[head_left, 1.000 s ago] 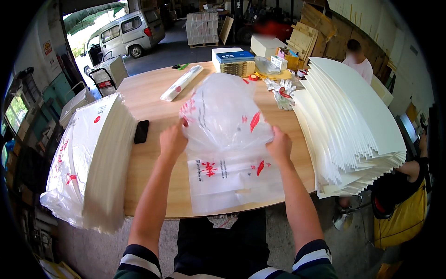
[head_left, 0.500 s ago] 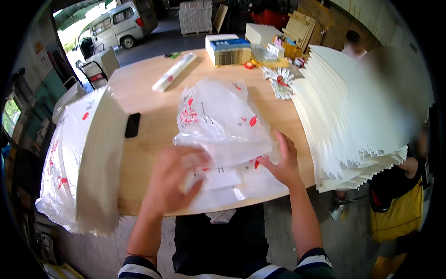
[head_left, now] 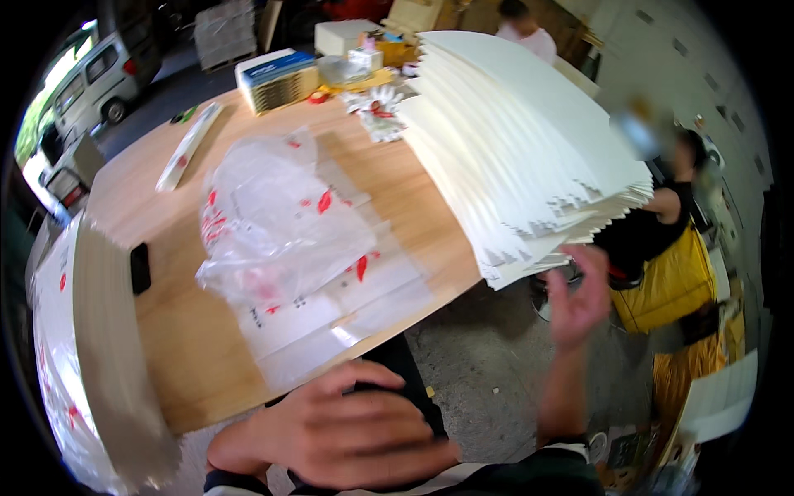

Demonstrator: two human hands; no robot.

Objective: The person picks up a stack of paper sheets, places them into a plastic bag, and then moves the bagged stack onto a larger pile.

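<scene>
A single view, from a head-worn fisheye camera, looks steeply down and forward over a round wooden table [head_left: 389, 178] from its near edge. The lens sits close above the person's own hands: the left hand [head_left: 331, 434] fills the lower middle, blurred and very near, and the right hand [head_left: 579, 298] rises just off the table's right edge. The view is turned somewhat right, so the tall stack of white sheets [head_left: 513, 132] on the table's right side lies near the centre. Straight edges bow toward the dark circular rim. Beyond the far edge, the workshop floor and a parked van [head_left: 95, 83] show small at upper left.
</scene>
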